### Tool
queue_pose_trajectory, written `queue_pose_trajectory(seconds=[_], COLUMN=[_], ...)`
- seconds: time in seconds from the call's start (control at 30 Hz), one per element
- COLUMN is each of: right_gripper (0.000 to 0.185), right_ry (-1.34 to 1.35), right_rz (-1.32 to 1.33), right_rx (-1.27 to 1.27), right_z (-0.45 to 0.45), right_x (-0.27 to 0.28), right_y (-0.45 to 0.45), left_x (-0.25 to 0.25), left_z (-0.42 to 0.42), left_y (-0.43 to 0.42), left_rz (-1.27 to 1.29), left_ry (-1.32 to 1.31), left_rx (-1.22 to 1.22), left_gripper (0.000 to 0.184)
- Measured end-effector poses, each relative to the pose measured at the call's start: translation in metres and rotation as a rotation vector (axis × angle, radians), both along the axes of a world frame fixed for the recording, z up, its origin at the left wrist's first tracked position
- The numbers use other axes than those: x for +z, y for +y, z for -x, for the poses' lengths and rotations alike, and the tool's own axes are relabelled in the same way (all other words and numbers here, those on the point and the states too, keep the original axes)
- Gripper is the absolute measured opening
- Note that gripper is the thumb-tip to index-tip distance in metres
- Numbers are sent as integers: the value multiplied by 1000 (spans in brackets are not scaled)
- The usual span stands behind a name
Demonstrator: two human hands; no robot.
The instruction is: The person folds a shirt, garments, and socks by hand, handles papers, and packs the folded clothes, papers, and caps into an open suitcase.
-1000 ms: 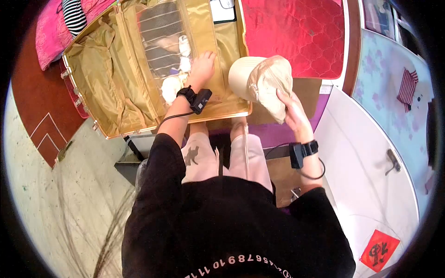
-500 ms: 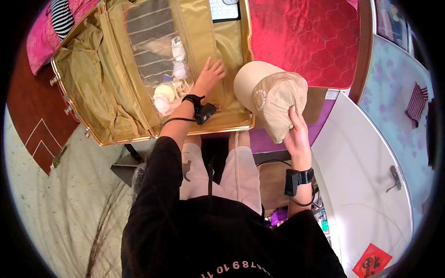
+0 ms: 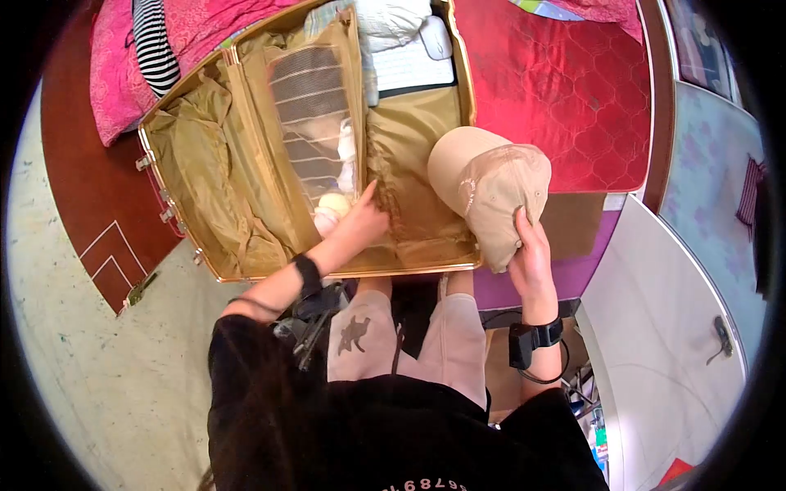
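Note:
My right hand grips a beige baseball cap by its crown edge, the brim pointing left over the suitcase's right rim. My left hand is closed around the free edge of the suitcase's zipped mesh divider, which is lifted and tilted leftward; its fingertips are partly hidden. White rolled items and a pale yellow-and-pink bundle show in the divider's pocket. The open gold suitcase lies across in front of me. In its right half are a white keyboard, a white mouse and folded light clothing.
A red quilted mat lies to the right of the suitcase. Pink bedding and a black-and-white striped cloth are at the upper left. A white door panel stands at the right.
My left hand has gone from lying spread on the divider to gripping its edge. The divider has swung left, uncovering the keyboard, mouse and clothing. The cap stays in my right hand.

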State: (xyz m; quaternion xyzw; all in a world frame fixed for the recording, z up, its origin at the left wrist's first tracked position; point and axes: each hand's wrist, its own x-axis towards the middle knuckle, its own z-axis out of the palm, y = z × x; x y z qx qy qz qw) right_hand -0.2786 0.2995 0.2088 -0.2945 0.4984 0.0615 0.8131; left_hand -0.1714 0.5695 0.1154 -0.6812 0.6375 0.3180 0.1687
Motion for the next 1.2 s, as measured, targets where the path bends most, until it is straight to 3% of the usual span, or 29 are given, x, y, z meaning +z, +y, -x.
queue_pose_trajectory(seconds=[0.2, 0.3, 0.63, 1.03, 1.2], right_gripper=[46, 45, 42, 37, 35], right_ry=[-55, -63, -77, -143, -56], right_rz=[58, 61, 112, -62, -105], right_rx=[134, 183, 335, 289, 362], right_z=[-45, -72, -143, -201, -204], right_x=[-11, -22, -55, -60, -139], right_y=[16, 23, 48, 115, 44], left_x=[90, 124, 209, 226, 225], left_z=[-34, -40, -44, -48, -42], left_y=[67, 82, 140, 187, 196], left_rz=[191, 106, 163, 176, 172], left_ry=[45, 76, 6, -14, -22], left_rx=[156, 259, 527, 663, 726], left_gripper=[9, 11, 9, 8, 8])
